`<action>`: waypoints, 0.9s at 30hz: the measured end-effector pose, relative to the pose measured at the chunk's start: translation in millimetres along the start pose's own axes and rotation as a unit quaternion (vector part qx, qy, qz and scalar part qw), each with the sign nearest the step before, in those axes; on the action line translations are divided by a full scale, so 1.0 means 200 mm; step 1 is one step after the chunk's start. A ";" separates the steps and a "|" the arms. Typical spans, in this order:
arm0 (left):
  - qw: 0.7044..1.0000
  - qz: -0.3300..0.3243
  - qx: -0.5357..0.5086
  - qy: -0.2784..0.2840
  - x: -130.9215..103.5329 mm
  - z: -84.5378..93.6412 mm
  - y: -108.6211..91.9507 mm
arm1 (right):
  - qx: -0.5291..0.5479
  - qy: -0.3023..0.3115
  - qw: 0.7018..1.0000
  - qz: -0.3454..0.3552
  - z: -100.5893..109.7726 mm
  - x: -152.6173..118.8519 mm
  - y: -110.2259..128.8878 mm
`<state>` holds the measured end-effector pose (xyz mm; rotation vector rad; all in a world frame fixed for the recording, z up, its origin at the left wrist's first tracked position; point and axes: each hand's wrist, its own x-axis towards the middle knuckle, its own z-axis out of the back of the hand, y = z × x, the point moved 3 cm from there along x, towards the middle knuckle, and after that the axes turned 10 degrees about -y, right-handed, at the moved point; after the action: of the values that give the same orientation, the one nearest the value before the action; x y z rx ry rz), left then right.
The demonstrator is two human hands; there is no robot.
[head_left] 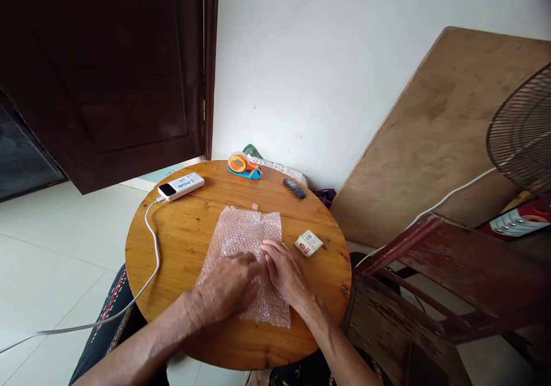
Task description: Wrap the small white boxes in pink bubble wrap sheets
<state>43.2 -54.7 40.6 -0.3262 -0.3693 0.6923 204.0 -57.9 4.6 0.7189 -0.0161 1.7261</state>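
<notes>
A sheet of clear bubble wrap (241,231) lies on the round wooden table, with a small piece of clear tape (255,206) by its far edge. Over the middle of the wrap is my left hand (230,283), its fingers curled in and slightly blurred. Whatever those fingers hold, if anything, is hidden beneath the hand. My right hand (286,271) rests on the right side of the wrap, fingers loosely stretched and bent at the tips. Just right of it lie small printed cards (308,243), apart from the wrap.
On the round table (172,242), an orange and blue tape dispenser (243,166) stands at the back. A dark utility-knife-like object (294,188), partly pixelated, lies nearby. A white power bank (181,186) trails a cable (156,248) off the left edge. A fan (523,128) is at right.
</notes>
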 end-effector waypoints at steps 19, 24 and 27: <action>0.989 0.088 0.106 -0.057 -0.04 -0.02 0.42 | -0.046 0.027 0.998 -0.030 -0.02 0.09 -0.10; 0.983 0.096 0.118 -0.104 -0.07 -0.09 0.46 | -0.046 -0.002 0.998 -0.031 -0.04 0.08 -0.13; 0.981 0.105 0.121 -0.105 -0.07 -0.10 0.47 | -0.052 -0.016 0.998 -0.024 -0.06 0.08 -0.15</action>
<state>-10.8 -0.2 -18.3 -0.0594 -0.4505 0.9732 223.7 -31.7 -8.0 0.6639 -0.1092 1.6556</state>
